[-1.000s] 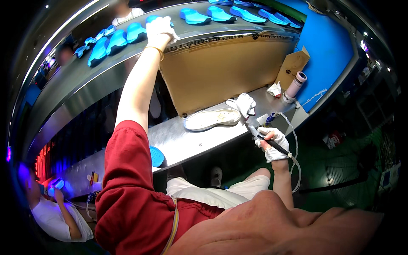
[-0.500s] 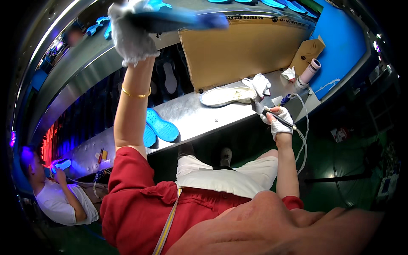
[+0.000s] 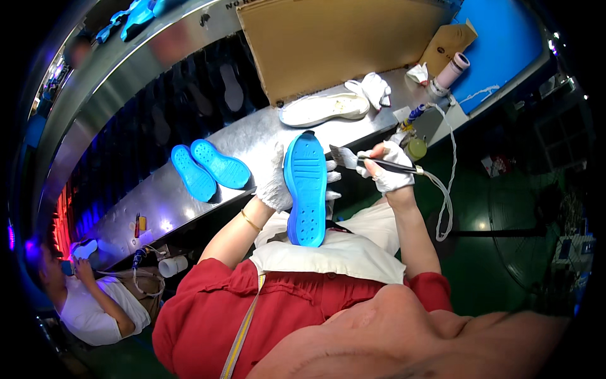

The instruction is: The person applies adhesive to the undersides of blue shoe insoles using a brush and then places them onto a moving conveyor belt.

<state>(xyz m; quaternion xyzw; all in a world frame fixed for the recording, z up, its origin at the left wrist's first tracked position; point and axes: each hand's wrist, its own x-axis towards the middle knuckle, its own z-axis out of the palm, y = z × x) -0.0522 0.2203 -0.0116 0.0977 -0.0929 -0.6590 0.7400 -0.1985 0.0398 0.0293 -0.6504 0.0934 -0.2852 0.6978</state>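
Note:
My gloved left hand (image 3: 274,183) grips a blue shoe sole (image 3: 307,189) from behind, its fingertips showing past the right edge. The sole stands lengthwise in front of my lap, its grooved and holed face toward me. In my right hand (image 3: 392,165), in a glove with bare fingertips, is a black-handled brush (image 3: 346,157) with a tube running from its end. The bristles point at the sole, a small gap apart from it. On the metal bench to the left lie two more blue soles (image 3: 219,164), side by side.
A white shoe-shaped piece (image 3: 323,110) and white cloth (image 3: 371,89) lie on the bench (image 3: 255,136) before a cardboard sheet (image 3: 341,44). A pink bottle (image 3: 450,74) stands at right. A white tube (image 3: 452,183) hangs there. Another person (image 3: 98,297) sits at far left holding a sole.
My left hand has come down from the upper conveyor with a blue sole, now in front of me. My right hand with the brush has shifted slightly left and nearer.

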